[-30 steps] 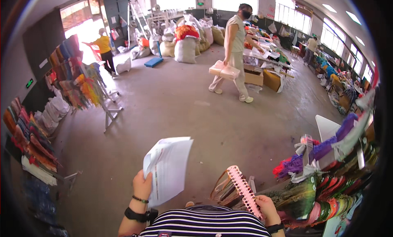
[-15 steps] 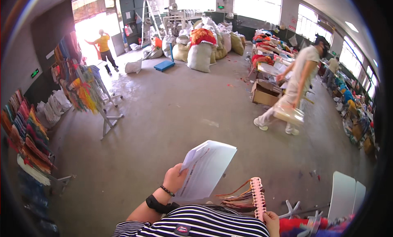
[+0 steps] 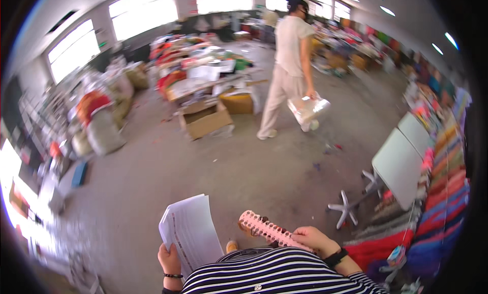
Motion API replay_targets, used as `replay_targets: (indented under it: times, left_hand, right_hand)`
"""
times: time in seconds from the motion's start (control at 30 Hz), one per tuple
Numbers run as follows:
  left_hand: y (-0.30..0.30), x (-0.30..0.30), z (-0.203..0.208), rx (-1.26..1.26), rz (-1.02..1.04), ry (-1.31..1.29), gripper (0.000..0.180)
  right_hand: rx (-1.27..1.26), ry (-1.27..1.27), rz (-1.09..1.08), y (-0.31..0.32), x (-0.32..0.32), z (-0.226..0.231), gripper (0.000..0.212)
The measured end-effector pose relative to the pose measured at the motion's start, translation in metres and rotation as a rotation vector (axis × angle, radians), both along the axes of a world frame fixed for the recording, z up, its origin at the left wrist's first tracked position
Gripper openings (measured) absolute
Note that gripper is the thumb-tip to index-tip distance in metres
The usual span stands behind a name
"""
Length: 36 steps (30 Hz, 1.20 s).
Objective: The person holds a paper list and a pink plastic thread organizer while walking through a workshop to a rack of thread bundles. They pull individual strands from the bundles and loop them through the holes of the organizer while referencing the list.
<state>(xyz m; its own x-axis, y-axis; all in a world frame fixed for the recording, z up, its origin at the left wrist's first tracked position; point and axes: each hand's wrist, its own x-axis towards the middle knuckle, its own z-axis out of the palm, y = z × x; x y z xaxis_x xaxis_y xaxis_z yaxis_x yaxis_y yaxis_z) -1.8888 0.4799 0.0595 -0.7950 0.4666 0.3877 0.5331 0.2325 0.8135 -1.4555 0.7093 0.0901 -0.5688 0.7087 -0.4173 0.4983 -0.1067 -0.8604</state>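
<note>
hazards of a one-ended grip

the pink perforated strip [image 3: 269,229] is in front of the striped shirt [image 3: 254,271], right of centre. the right hand [image 3: 310,239] is clamped on its near end; the far end is unsupported. a knock there could lever the strip out of the fingers, and anything looped through its holes could snag.

the left hand [image 3: 171,259] is closed on the lower left edge of the printed sheets [image 3: 192,232]. their upper edges are free: a draught or loosened pinch could fan or drop pages.

ahead to the right, a star-shaped base [image 3: 343,208] spreads its legs on the floor [image 3: 244,177] near the pale panels [image 3: 399,164]: a trip point if the gaze stays on the papers. beside them hang coloured yarn hanks [image 3: 447,192], which could catch the strip. farther off, a co-worker [image 3: 292,55] carries a clear-wrapped package [image 3: 308,111]; crossing paths could cause a collision
</note>
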Motion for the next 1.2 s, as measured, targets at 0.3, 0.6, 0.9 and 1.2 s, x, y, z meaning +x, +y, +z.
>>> replay_targets:
  times: [0.3, 0.6, 0.9, 1.2]
  left_hand:
    - [0.435, -0.069, 0.069, -0.16, -0.623, 0.016, 0.011]
    - [0.728, -0.13, -0.12, -0.517, -0.34, 0.328, 0.017]
    - [0.927, -0.126, -0.135, -1.173, -0.081, -0.084, 0.03]
    - [1.355, -0.085, -0.156, -1.106, -0.187, -0.103, 0.036]
  right_hand:
    - [-0.25, 0.126, -0.613, 0.17, -0.006, 0.025, 0.021]
    - [-0.106, 0.047, -0.664, 0.486, 0.037, 0.004, 0.023]
    - [-0.089, 0.004, -0.542, 0.86, 0.084, 0.05, 0.026]
    - [-0.012, 0.057, -0.53, 1.228, 0.099, 0.04, 0.019]
